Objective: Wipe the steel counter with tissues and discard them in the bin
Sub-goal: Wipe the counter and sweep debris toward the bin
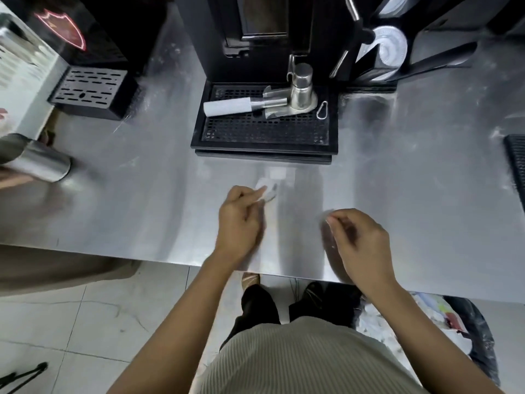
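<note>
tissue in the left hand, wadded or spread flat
Wadded: the tissue is a small white clump pinched by the left hand.

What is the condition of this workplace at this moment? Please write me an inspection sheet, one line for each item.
Surface: steel counter, streaked and smeared.
Job's things: crumpled tissue in the left hand; bin with a black bag, rubbish inside, under the counter at the right.
Clutter: black drip tray bearing a white-handled tool, a steel pot and a clip; tilted steel cup at the left edge.
Hands: left hand pinches the tissue at the counter; right hand, fingers curled, contents cannot be told.
Cables: nothing seen.
Surroundings: tiled floor; second machine at the far left.
</note>
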`<control>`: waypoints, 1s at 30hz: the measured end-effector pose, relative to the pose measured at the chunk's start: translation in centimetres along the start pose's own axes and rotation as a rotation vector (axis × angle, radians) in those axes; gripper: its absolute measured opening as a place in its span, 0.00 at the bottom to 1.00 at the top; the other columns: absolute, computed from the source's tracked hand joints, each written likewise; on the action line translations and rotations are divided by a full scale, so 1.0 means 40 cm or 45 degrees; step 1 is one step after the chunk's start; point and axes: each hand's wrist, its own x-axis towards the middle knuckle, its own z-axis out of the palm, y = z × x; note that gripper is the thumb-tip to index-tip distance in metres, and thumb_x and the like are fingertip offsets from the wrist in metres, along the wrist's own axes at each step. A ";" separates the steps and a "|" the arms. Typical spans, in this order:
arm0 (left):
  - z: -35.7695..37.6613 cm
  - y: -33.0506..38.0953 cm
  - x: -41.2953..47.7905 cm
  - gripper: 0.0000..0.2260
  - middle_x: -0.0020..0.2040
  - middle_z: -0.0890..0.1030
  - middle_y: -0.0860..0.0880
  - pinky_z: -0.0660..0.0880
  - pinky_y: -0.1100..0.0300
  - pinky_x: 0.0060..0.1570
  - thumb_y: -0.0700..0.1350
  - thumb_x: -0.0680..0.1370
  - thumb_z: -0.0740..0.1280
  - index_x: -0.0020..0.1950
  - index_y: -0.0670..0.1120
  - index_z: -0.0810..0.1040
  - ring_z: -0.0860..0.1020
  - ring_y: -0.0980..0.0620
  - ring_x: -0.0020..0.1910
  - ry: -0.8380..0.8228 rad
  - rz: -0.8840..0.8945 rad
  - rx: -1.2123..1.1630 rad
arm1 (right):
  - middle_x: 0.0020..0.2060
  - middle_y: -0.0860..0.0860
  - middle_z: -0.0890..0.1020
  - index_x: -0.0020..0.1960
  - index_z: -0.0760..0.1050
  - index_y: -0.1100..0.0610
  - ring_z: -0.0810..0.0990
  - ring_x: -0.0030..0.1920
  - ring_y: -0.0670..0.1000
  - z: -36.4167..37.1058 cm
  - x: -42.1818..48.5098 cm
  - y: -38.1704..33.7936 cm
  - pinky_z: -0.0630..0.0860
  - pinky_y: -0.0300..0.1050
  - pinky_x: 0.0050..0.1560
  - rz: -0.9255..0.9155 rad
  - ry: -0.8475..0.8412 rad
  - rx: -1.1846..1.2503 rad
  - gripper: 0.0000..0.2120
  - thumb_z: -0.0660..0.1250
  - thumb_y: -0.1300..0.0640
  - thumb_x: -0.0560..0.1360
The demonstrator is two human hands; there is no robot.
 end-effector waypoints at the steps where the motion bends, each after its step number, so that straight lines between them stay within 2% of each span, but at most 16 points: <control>1: -0.057 -0.037 0.011 0.13 0.48 0.74 0.48 0.66 0.77 0.49 0.34 0.77 0.64 0.61 0.42 0.79 0.74 0.62 0.45 0.139 -0.095 0.061 | 0.42 0.48 0.84 0.49 0.81 0.56 0.82 0.41 0.49 0.002 0.000 0.001 0.76 0.42 0.46 0.006 -0.003 0.011 0.03 0.68 0.61 0.77; 3: -0.161 -0.128 0.022 0.13 0.50 0.74 0.45 0.65 0.76 0.48 0.36 0.78 0.63 0.62 0.41 0.78 0.76 0.50 0.46 0.333 -0.295 0.237 | 0.43 0.48 0.84 0.49 0.81 0.56 0.82 0.44 0.50 0.008 0.001 0.003 0.77 0.45 0.48 0.030 -0.022 0.023 0.04 0.67 0.61 0.78; 5: -0.207 -0.197 0.017 0.15 0.53 0.74 0.40 0.63 0.73 0.49 0.34 0.78 0.61 0.63 0.40 0.78 0.76 0.42 0.47 0.367 -0.367 0.398 | 0.37 0.47 0.83 0.48 0.81 0.55 0.81 0.39 0.48 0.012 0.002 0.005 0.76 0.41 0.45 0.057 -0.024 0.033 0.03 0.68 0.60 0.78; 7: -0.181 -0.216 0.005 0.15 0.51 0.74 0.38 0.63 0.72 0.49 0.32 0.78 0.61 0.63 0.40 0.77 0.76 0.42 0.46 0.348 -0.290 0.449 | 0.27 0.44 0.78 0.47 0.80 0.55 0.77 0.30 0.49 0.009 0.004 0.004 0.71 0.32 0.37 0.035 0.023 0.015 0.02 0.69 0.59 0.78; 8: -0.149 -0.204 -0.002 0.16 0.50 0.74 0.38 0.63 0.72 0.49 0.32 0.77 0.61 0.63 0.40 0.77 0.75 0.43 0.45 0.334 -0.235 0.446 | 0.26 0.44 0.77 0.48 0.80 0.56 0.76 0.29 0.49 0.006 0.005 0.004 0.69 0.29 0.36 0.015 0.055 0.000 0.03 0.67 0.59 0.78; 11: -0.019 -0.117 -0.040 0.18 0.47 0.73 0.41 0.67 0.66 0.48 0.31 0.76 0.61 0.64 0.39 0.76 0.73 0.48 0.44 0.283 -0.075 0.362 | 0.33 0.48 0.81 0.51 0.80 0.58 0.75 0.31 0.46 -0.004 0.006 0.013 0.67 0.24 0.43 -0.019 0.125 -0.041 0.09 0.61 0.58 0.80; 12: 0.027 -0.082 -0.058 0.18 0.47 0.73 0.42 0.68 0.64 0.48 0.32 0.76 0.60 0.64 0.39 0.76 0.72 0.49 0.45 0.236 -0.010 0.324 | 0.36 0.47 0.82 0.53 0.79 0.58 0.74 0.35 0.45 -0.006 0.006 0.017 0.68 0.28 0.49 -0.026 0.134 -0.056 0.10 0.59 0.59 0.80; 14: 0.104 -0.021 -0.088 0.17 0.46 0.73 0.44 0.69 0.63 0.49 0.35 0.77 0.58 0.64 0.39 0.76 0.71 0.50 0.45 0.089 0.134 0.254 | 0.46 0.45 0.82 0.55 0.80 0.55 0.76 0.45 0.46 -0.006 0.003 0.028 0.69 0.44 0.58 -0.046 0.124 -0.123 0.13 0.57 0.60 0.80; 16: 0.136 0.016 -0.094 0.17 0.47 0.73 0.46 0.71 0.65 0.52 0.34 0.77 0.59 0.63 0.41 0.77 0.73 0.53 0.46 -0.085 0.205 0.156 | 0.54 0.46 0.81 0.57 0.79 0.53 0.75 0.55 0.47 -0.013 -0.002 0.046 0.61 0.45 0.61 -0.070 0.114 -0.222 0.13 0.56 0.56 0.80; 17: 0.128 0.022 -0.087 0.16 0.47 0.73 0.47 0.71 0.68 0.52 0.32 0.76 0.60 0.61 0.41 0.79 0.73 0.56 0.46 -0.116 0.165 0.077 | 0.57 0.46 0.80 0.57 0.79 0.53 0.73 0.58 0.47 -0.020 -0.005 0.059 0.59 0.44 0.62 -0.081 0.113 -0.273 0.13 0.57 0.53 0.80; 18: 0.100 0.013 -0.076 0.16 0.47 0.74 0.47 0.70 0.72 0.51 0.29 0.75 0.62 0.59 0.41 0.80 0.73 0.59 0.45 -0.062 0.092 0.025 | 0.59 0.47 0.80 0.57 0.78 0.53 0.73 0.60 0.47 -0.021 -0.007 0.070 0.58 0.46 0.63 -0.089 0.114 -0.318 0.13 0.58 0.52 0.80; 20: 0.014 -0.032 -0.056 0.16 0.46 0.74 0.44 0.65 0.78 0.48 0.27 0.73 0.62 0.57 0.39 0.81 0.71 0.60 0.43 0.198 -0.088 0.104 | 0.60 0.48 0.79 0.57 0.78 0.54 0.74 0.61 0.49 -0.023 -0.014 0.087 0.59 0.52 0.65 -0.104 0.127 -0.377 0.13 0.58 0.51 0.80; 22: -0.078 -0.103 -0.044 0.17 0.48 0.75 0.39 0.65 0.73 0.49 0.28 0.74 0.62 0.59 0.39 0.80 0.73 0.53 0.44 0.404 -0.246 0.285 | 0.61 0.50 0.79 0.57 0.79 0.55 0.74 0.61 0.51 -0.019 -0.022 0.099 0.58 0.54 0.67 -0.132 0.156 -0.388 0.13 0.58 0.52 0.81; 23: -0.108 -0.131 -0.046 0.17 0.49 0.74 0.38 0.65 0.71 0.50 0.29 0.75 0.61 0.60 0.39 0.79 0.74 0.48 0.45 0.434 -0.321 0.353 | 0.60 0.50 0.79 0.56 0.79 0.55 0.74 0.62 0.52 -0.017 -0.026 0.102 0.57 0.54 0.67 -0.154 0.174 -0.380 0.13 0.58 0.52 0.81; 25: -0.108 -0.153 -0.062 0.17 0.51 0.74 0.39 0.66 0.68 0.49 0.31 0.76 0.60 0.63 0.40 0.78 0.75 0.43 0.46 0.415 -0.334 0.447 | 0.60 0.50 0.79 0.55 0.79 0.56 0.75 0.63 0.54 -0.015 -0.030 0.103 0.57 0.57 0.69 -0.195 0.213 -0.351 0.11 0.59 0.54 0.81; 30: 0.074 -0.033 -0.117 0.18 0.46 0.72 0.43 0.67 0.65 0.46 0.35 0.75 0.58 0.64 0.39 0.76 0.71 0.51 0.43 0.252 -0.054 0.344 | 0.58 0.49 0.80 0.53 0.79 0.55 0.75 0.62 0.55 -0.017 -0.037 0.103 0.56 0.65 0.69 -0.199 0.243 -0.348 0.12 0.58 0.52 0.81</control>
